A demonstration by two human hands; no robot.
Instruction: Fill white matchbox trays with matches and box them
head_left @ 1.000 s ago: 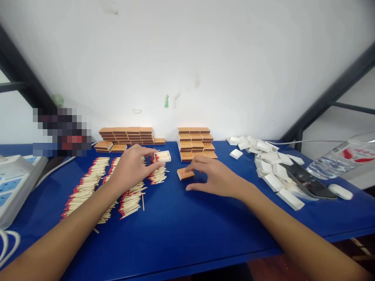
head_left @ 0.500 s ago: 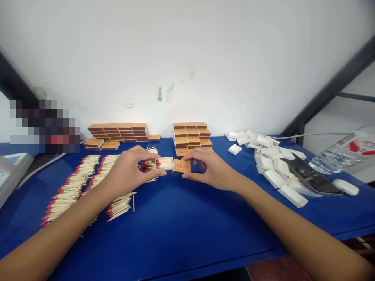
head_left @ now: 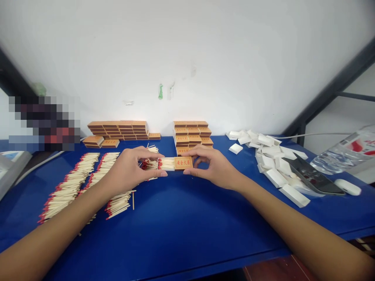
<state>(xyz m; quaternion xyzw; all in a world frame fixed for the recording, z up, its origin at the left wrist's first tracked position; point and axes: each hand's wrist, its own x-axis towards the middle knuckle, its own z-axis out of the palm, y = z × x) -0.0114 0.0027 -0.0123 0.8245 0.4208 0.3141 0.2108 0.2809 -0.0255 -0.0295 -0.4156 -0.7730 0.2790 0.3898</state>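
My left hand [head_left: 135,167] pinches a white matchbox tray [head_left: 166,164] filled with red-tipped matches, thumb and fingers on its long sides. In my right hand [head_left: 210,166] is an orange matchbox sleeve [head_left: 183,162] with red characters, gripped at its right end. The tray's right end meets the sleeve's left end in one line; how far it reaches inside is hidden. Loose matches [head_left: 68,185] lie in rows to the left, some partly covered by my left hand and forearm.
Finished-looking matchboxes stand in a left stack [head_left: 118,130] and a right stack [head_left: 191,134] by the wall. White trays [head_left: 268,156] are heaped at the right, beside a phone [head_left: 315,175], a white case [head_left: 347,187] and a plastic bottle [head_left: 342,152]. Everything rests on a blue table [head_left: 181,226].
The sleeve and tray have come together: the sleeve, tilted and just at the tray's end before, now sits level and in line with it. My right-hand fingers have closed more around the sleeve.
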